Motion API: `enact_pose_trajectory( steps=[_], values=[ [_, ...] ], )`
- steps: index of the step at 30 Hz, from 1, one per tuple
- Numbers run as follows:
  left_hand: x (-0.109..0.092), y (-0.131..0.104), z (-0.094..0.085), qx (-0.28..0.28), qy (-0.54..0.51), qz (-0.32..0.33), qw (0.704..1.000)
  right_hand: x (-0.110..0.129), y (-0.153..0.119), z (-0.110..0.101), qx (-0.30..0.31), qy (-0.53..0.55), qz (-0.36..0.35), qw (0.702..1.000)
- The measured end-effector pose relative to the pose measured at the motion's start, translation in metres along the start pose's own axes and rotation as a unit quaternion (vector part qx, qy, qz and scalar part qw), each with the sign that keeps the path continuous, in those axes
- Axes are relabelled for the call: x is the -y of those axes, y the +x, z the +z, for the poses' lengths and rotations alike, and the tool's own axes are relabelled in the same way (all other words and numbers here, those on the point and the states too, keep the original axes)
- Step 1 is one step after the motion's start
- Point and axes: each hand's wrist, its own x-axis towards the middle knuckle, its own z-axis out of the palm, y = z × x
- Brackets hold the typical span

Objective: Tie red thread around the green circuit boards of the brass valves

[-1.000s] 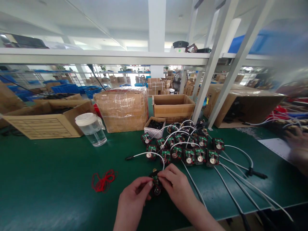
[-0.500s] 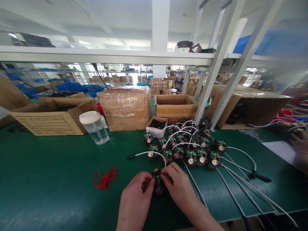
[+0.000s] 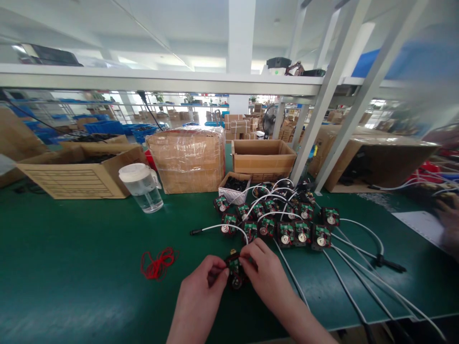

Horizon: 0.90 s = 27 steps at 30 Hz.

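Note:
Between my two hands sits a small black device with a green circuit board [image 3: 235, 268], on the table close to me. A brass-coloured part shows at its far end and a round silvery part at its near end. My left hand [image 3: 204, 289] pinches at its left side, thumb and forefinger closed. From the right, my right hand [image 3: 263, 267] pinches at its upper edge. Whether a thin wire lies between the fingertips is too small to tell. Just beyond stand several similar circuit-board units [image 3: 286, 234] with white cables. A bundle of red wire [image 3: 158, 264] lies to the left.
A clear jug with a white lid [image 3: 141, 188] stands at the left, near an open carton [image 3: 79, 179]. Behind are a taped box [image 3: 186, 162], a small box of black parts [image 3: 234, 188] and shelf posts [image 3: 322, 95]. Another person's hand [image 3: 448, 215] shows at the far right.
The view has shifted slightly. My left fingertips have moved a little along the device's left side; both hands stay at the device.

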Motion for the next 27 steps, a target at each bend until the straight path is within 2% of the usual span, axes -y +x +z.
enact_pose_trajectory(
  steps=[5,11,15,22,27],
  values=[
    [0.006,0.001,0.0,0.014,-0.016,-0.013,1.0,0.001,0.001,-0.001,0.002,0.016,0.009,1.0],
    [0.006,0.006,0.003,-0.048,0.013,0.042,0.998,0.005,0.001,-0.004,-0.007,0.038,0.021,0.999],
    [0.006,0.01,0.007,-0.067,0.022,0.043,0.997,0.003,0.002,-0.004,-0.017,0.065,0.038,0.997],
    [0.005,0.01,0.007,-0.05,0.017,0.035,0.998,-0.001,0.003,-0.003,-0.008,0.107,0.061,0.992],
    [0.006,0.009,0.006,-0.059,0.021,0.047,0.997,0.0,0.004,-0.002,-0.003,0.123,0.063,0.99]
  ],
)
